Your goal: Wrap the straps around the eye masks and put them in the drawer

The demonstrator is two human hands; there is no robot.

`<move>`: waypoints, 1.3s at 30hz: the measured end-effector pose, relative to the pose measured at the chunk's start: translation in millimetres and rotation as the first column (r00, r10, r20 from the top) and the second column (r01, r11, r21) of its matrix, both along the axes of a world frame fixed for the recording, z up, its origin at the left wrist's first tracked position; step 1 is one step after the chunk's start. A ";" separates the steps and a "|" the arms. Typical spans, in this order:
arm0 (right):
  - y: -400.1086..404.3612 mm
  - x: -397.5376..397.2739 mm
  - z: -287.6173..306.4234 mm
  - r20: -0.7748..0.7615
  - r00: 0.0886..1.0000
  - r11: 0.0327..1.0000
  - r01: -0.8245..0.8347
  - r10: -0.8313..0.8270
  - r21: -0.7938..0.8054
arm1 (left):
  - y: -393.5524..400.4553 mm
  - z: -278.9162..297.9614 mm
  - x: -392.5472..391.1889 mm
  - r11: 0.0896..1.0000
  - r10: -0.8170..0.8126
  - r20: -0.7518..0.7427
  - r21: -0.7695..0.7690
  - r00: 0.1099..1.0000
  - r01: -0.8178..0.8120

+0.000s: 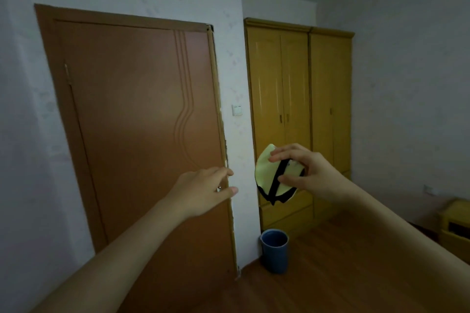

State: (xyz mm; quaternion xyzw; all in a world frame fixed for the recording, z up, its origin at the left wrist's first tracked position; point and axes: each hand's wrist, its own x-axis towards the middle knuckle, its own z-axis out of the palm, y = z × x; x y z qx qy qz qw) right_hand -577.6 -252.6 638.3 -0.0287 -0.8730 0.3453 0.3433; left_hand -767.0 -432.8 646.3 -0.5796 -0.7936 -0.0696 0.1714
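My right hand [305, 170] holds a pale yellow eye mask [267, 173] up in the air, pinched between thumb and fingers. A black strap crosses the mask's face and black edging hangs at its bottom. My left hand [203, 190] is stretched forward a little to the left of the mask, fingers apart and holding nothing. It hovers in front of the brown door's edge. Yellow wooden wardrobes [297, 109] with drawers [287, 213] at their base stand behind the mask.
A closed brown door [132, 134] fills the left wall, with a white light switch [237, 110] beside it. A blue bucket [274, 249] stands on the wooden floor at the wall corner. A low yellow bedside cabinet [455, 223] sits at the right edge.
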 end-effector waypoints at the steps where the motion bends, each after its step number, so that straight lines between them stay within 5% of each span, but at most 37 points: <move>1: 13.7 -14.0 -4.3 0.000 1.000 1.000 0.023 -0.023 -0.005 | 17.3 -0.5 -21.3 1.000 -0.021 -0.010 -0.001 1.000 0.021; 9: 134.9 -42.2 -41.6 0.110 0.942 0.945 0.323 -0.317 -0.047 | 194.9 -6.6 -106.5 0.961 -0.277 0.022 -0.015 0.960 0.278; 18: 291.3 41.9 -53.9 0.150 0.730 0.744 0.665 -0.667 0.069 | 452.0 -39.1 -51.6 0.811 -0.584 -0.030 -0.066 0.811 0.582; 39: 754.8 117.4 -91.4 0.254 0.537 0.557 0.830 -0.804 0.008 | 992.7 -104.7 70.4 0.624 -0.776 -0.014 -0.153 0.630 0.766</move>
